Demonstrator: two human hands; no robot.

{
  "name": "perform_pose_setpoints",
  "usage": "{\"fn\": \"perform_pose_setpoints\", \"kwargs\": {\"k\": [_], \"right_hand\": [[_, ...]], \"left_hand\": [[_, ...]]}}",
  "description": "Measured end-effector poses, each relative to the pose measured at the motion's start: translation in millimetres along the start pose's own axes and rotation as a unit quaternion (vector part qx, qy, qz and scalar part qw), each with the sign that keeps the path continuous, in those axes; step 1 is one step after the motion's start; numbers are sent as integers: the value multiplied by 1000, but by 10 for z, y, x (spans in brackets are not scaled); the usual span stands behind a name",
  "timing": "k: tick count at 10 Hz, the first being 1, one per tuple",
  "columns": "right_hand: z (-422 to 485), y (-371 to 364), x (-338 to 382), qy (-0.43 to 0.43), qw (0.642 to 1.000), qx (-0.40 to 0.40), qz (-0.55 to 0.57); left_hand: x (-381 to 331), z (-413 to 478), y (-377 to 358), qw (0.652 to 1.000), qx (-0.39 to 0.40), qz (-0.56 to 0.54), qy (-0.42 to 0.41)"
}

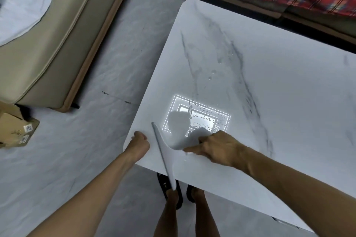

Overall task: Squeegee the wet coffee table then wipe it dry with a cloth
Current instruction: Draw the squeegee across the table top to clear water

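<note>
The right hand (217, 148) grasps the squeegee (169, 144) by its short handle. The index finger lies straight along the top, pointing toward the blade, and the other fingers curl round the grip, which is mostly hidden under the palm. The blade stands just beyond that fingertip. It is a long grey strip running across the near corner of the coffee table (269, 82), and its near end hangs past the table's edge.

The left hand (139, 140) is clenched on the table's rounded corner, just on the far side of the blade from the right fingers. Its thumb is on top and it appears to grip the rim, though the fingers beneath are hidden.

Water droplets (212, 75) lie scattered beyond the right knuckles. More of them speckle the bright reflection of a ceiling light (200, 119) just ahead of those fingers, and one bead sits right under the index fingertip.

The squeegee looks like light moulded plastic, with a stiff body and a softer, flexible edge. It should want even downward pressure more than force. The handle is the place to hold it, with a finger on the spine to keep the edge flat on the table. The polished marble-look top is probably slick when wet, so the blade should glide easily, and the bracing left hand could slip. With drops still lying ahead of the fingers, the squeegeeing looks unfinished. No cloth that can be told for certain is in view.
</note>
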State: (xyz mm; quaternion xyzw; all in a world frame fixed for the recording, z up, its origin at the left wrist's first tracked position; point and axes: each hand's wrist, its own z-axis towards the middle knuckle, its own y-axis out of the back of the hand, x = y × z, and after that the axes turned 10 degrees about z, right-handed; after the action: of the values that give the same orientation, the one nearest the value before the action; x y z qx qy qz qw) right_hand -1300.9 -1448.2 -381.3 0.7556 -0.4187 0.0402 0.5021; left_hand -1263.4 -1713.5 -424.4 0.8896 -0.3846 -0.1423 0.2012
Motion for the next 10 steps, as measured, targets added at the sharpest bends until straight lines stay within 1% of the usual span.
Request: {"fn": "perform_pose_setpoints", "kwargs": {"k": [1,2,3,4,5,6,7,8,9,10], "right_hand": [[-499,76,-386,-48,999,-2,9],[-783,160,-543,-92,996,9,-6],[-1009,291,-576,-115,993,-11,-13],[-916,307,-444,-97,995,-36,-13],[-426,155,-72,-58,998,-29,15],[-106,-26,151,-32,999,-16,17],[-249,-101,-13,-44,998,-33,25],[-598,-153,-264,-92,993,-26,64],[-1096,-85,-541,-160,983,-17,84],[-1274,15,-588,-174,984,-25,38]], "left_hand": [[0,32,-34,1000,13,11,-3],[5,82,-47,1000,13,-6,14],[-79,91,-78,999,-8,-38,37],[-163,73,-81,999,-33,-31,22],[-165,89,-74,999,-22,-33,32],[-223,71,-1,1000,8,-21,22],[-256,116,-2,999,7,-33,28],[-294,105,-16,998,-1,-48,42],[-254,46,-43,998,-7,-27,47],[-265,17,-12,999,-17,-12,41]]}}
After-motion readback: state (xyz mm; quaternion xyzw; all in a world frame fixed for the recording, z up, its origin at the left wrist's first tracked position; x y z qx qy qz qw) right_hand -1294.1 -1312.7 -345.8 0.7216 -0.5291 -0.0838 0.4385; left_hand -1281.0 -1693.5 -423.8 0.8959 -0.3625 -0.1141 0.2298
